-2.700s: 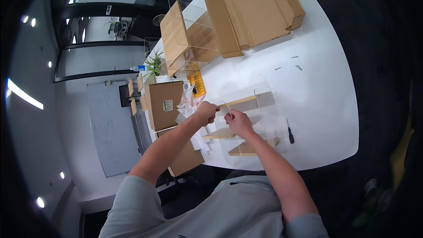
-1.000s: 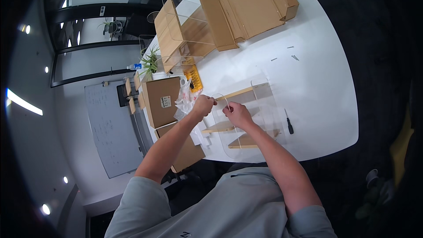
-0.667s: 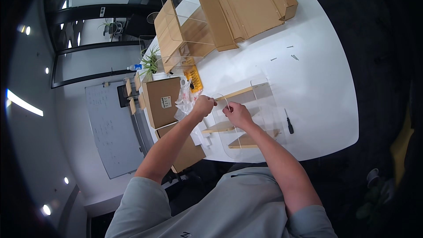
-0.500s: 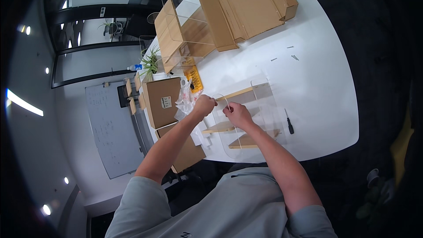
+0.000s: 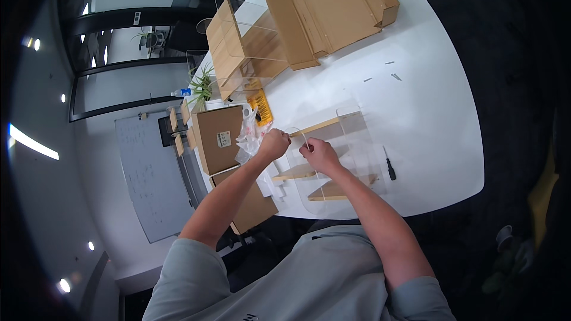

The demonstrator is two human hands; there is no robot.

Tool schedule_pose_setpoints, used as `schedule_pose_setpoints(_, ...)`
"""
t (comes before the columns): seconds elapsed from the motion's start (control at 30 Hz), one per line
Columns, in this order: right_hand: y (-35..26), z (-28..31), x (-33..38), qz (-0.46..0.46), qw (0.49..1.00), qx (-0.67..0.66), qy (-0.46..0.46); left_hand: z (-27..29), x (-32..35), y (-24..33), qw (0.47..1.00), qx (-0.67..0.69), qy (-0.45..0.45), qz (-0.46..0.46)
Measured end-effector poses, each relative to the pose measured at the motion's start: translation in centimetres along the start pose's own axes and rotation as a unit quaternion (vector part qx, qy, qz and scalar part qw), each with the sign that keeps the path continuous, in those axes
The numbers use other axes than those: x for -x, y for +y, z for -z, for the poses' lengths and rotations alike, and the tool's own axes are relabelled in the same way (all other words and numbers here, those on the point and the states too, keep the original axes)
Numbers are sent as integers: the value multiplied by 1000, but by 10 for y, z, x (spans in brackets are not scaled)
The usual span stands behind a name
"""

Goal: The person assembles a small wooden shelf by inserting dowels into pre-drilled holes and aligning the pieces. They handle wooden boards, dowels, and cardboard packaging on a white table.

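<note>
Both your hands meet at the near top corner of the rack (image 5: 333, 160), a clear acrylic frame with three wooden shelves standing on the white table (image 5: 428, 119). Your left hand (image 5: 273, 142) is curled into a loose fist at the end of the top shelf (image 5: 318, 126), and seems to pinch something small there; what it is cannot be made out. Your right hand (image 5: 318, 154) is closed too, fingertips against the curved edge of the near acrylic side panel (image 5: 300, 166).

Since the panel is thin and clear, you could misjudge its edge, and a sideways push might flex it off the shelf ends or crack it near a hole. The shelves look lightly held, so leaning on the top one could rack the whole frame.

Further out, loose screws (image 5: 389, 74) lie well apart on the table and could roll or be swept off by a sleeve. A screwdriver (image 5: 388, 166) rests just right of the rack, near the table's edge. To your left, a plastic bag (image 5: 248, 137) and cardboard boxes (image 5: 220, 137) crowd your elbow.
</note>
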State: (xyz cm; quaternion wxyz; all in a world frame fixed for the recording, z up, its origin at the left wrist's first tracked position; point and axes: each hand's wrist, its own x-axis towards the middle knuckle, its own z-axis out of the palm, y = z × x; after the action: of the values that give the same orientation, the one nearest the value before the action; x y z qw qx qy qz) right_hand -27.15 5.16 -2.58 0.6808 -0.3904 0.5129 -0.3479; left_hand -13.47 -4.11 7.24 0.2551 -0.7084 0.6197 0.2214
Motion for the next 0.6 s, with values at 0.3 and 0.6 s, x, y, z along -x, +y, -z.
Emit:
schedule_pose_setpoints(0.3,4,-5,-1,8,1000,0,2,-25,-14,-26,973,-192,45,-119)
schedule_pose_setpoints(0.6,-2,-1,2,-8,1000,3,-7,23,-11,-37,761,-379,121,-513)
